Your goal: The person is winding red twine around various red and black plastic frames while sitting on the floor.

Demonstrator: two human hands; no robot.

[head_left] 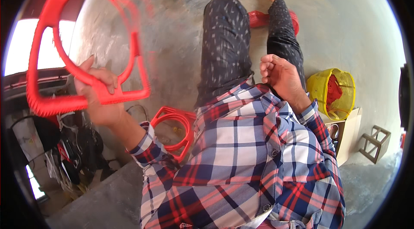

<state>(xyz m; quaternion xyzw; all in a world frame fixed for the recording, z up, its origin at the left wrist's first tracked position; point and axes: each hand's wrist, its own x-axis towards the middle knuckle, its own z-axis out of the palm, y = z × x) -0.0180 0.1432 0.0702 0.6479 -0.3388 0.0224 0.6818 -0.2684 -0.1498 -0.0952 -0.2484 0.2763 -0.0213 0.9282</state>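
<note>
My left hand (98, 95) is raised at the left and grips a large red plastic frame (56, 43) by its lower ridged bar; the frame has a ring inside a squarish outline and its upper right part is blurred. My right hand (279, 75) hovers over my right thigh with the fingers curled loosely and nothing in it. I sit in a plaid shirt and dark patterned trousers, legs stretched over a concrete floor.
A stack of similar red frames (174, 132) lies on the floor by my left elbow. A yellow bucket (321, 88) holding red scraps stands at the right, beside a cardboard box (349, 134) and a wooden frame (375, 142). Another red piece (258, 18) lies between my legs.
</note>
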